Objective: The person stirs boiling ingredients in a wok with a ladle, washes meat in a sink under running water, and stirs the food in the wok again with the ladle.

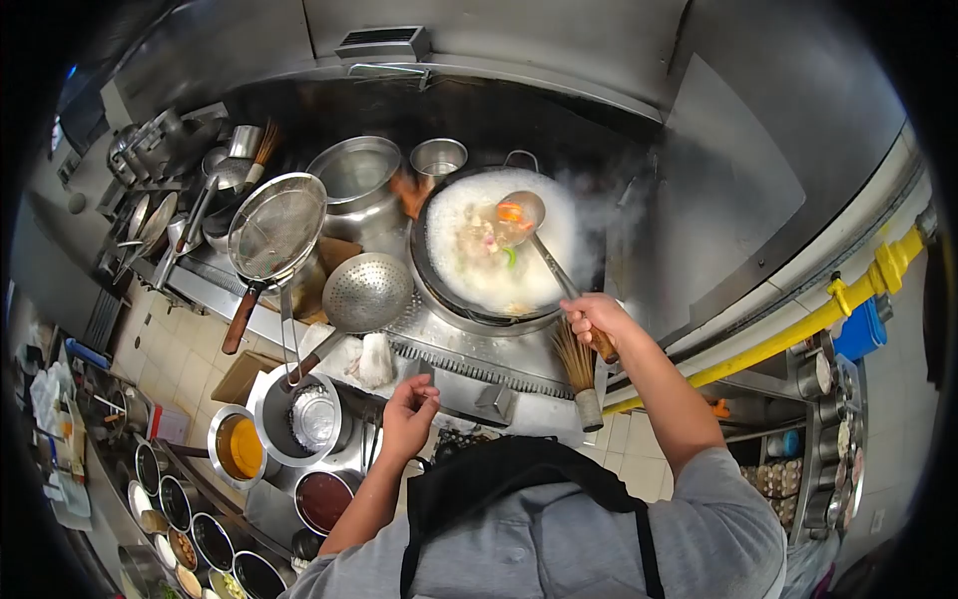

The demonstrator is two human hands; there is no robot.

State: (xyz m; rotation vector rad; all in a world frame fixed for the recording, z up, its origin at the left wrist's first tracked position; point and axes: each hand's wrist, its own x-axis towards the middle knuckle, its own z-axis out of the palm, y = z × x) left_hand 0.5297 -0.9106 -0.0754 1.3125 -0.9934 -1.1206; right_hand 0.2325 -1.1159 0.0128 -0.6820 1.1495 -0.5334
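Note:
My right hand (595, 321) is closed round the wooden handle of a ladle (552, 262). The ladle's bowl is in a large black wok (421, 262) of white, frothy, steaming liquid, with orange pieces in the bowl. Pale bits and a green piece float beside it. My left hand (409, 407) hovers by the stove's front edge, fingers curled in and nothing seen in them. Nearest to it are a crumpled white cloth (375, 360) and a perforated skimmer (367, 294), whose handle rests over a deep metal pot (267, 407).
A wire strainer (276, 228) lies left of the wok, before a lidded pot (354, 172). A bamboo brush (576, 371) stands below my right hand. Pots of orange liquid (240, 447) and dark red sauce (324, 499) are at lower left. A yellow pipe (798, 334) runs along the right.

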